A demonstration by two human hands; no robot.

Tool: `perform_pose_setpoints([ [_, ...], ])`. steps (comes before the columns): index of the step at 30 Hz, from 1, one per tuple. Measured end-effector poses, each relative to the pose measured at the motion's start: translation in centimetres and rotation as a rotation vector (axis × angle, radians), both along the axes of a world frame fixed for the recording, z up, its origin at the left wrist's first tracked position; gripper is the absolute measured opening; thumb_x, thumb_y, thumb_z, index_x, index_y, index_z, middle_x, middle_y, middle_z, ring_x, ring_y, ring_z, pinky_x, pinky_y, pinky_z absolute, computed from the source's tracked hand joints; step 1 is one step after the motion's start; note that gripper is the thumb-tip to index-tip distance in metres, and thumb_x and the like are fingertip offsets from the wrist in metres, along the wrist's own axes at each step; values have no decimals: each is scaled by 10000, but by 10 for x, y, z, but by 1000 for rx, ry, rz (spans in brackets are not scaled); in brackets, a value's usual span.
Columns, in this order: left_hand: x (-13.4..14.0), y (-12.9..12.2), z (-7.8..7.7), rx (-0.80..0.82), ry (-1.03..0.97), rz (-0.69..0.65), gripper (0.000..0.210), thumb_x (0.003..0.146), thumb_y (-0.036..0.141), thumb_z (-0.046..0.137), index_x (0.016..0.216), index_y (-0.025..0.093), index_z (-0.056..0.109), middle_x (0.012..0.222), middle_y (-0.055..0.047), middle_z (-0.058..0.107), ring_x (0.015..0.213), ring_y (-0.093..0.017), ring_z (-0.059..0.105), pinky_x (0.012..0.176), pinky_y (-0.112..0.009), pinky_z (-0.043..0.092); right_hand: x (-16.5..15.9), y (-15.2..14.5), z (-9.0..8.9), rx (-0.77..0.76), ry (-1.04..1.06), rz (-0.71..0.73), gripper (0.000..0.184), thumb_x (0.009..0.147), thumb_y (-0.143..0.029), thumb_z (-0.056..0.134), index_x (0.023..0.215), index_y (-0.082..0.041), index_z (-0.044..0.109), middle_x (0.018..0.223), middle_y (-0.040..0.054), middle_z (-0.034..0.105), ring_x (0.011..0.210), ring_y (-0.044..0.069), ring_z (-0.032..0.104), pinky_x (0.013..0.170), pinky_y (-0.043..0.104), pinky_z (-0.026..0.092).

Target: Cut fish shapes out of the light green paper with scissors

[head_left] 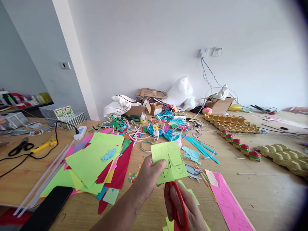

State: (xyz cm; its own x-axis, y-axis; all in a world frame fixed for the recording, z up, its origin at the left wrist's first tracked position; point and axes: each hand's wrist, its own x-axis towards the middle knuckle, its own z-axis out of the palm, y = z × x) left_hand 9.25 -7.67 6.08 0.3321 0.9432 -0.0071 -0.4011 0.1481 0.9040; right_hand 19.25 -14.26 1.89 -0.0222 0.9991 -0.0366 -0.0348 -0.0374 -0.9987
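My left hand point(149, 171) pinches a light green sheet of paper point(179, 154) by its left side, thumb on top. Fish outlines are drawn on the sheet in dark pen. Fingers of my right hand point(190, 203) are wrapped round the red handles of a pair of scissors point(181, 200). The scissors meet the paper's lower edge, and a slit runs up between two of the fish. Most of the blades is hidden by the paper. Green paper scraps point(192, 195) lie on the table beneath and beside my right hand.
On the left are stacked coloured sheets point(90, 157), a black phone point(49, 208), a yellow glue gun point(45, 144) and black scissors point(21, 146). A glue bottle point(156, 136) stands ahead. Pink paper point(228, 202), blue strips point(202, 147) and egg cartons point(281, 157) lie to the right.
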Motion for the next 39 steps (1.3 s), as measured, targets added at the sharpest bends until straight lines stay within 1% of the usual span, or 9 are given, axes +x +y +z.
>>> perform_pose_setpoints([
  [3,0,-1,1,-5,-2,-1,272,735,262,577,964,132,646,725,-36,658,582,-120,553,553,-209,439,1,1,-4,35,-8,1,448,829,-601,408,650,-195,470,409,-65,420,388,87,337,437,236,251],
  [7,0,-1,2,-16,21,0,266,725,261,581,948,136,654,641,-11,627,525,-104,515,481,-186,394,0,1,-6,14,28,0,443,824,-605,413,672,-194,474,427,-62,432,390,85,341,421,228,241],
  [11,0,-2,2,0,16,-13,286,733,260,578,978,129,646,663,-17,635,557,-114,528,510,-197,408,0,0,-4,4,26,2,439,834,-599,399,669,-198,463,430,-60,430,388,86,340,409,228,228],
  [15,-1,-2,0,18,8,-38,287,756,253,561,1003,131,638,658,-11,635,548,-107,525,503,-192,398,1,-1,-2,16,0,13,444,835,-607,386,671,-202,460,431,-61,427,386,87,331,404,231,218],
  [18,-1,0,-2,26,7,-44,287,767,251,551,1014,131,634,691,-20,649,579,-120,554,552,-210,429,1,-1,-3,29,-21,10,455,838,-612,371,662,-202,458,428,-58,431,388,91,344,416,232,240],
  [24,-1,0,-4,34,10,-50,289,760,253,556,1007,124,633,733,-39,665,618,-137,577,572,-221,439,3,1,-6,40,-30,12,440,838,-596,389,647,-205,450,419,-61,426,384,94,344,422,231,258],
  [30,-1,-2,0,17,7,-58,297,744,263,564,989,111,634,648,-21,639,524,-113,522,488,-205,400,4,0,-6,39,2,21,429,817,-605,422,650,-211,441,439,-56,439,387,93,350,408,225,261],
  [35,0,-2,0,34,-3,-77,294,741,264,573,986,117,641,673,-28,653,554,-124,543,517,-214,417,5,0,-6,51,-33,19,435,846,-581,389,638,-202,441,439,-57,420,406,93,349,426,231,254],
  [39,-1,0,-3,9,7,-68,281,736,262,577,971,128,652,733,-40,671,624,-145,582,592,-236,449,7,0,-6,49,-74,28,440,856,-575,369,652,-194,455,441,-59,418,402,90,342,428,234,236],
])
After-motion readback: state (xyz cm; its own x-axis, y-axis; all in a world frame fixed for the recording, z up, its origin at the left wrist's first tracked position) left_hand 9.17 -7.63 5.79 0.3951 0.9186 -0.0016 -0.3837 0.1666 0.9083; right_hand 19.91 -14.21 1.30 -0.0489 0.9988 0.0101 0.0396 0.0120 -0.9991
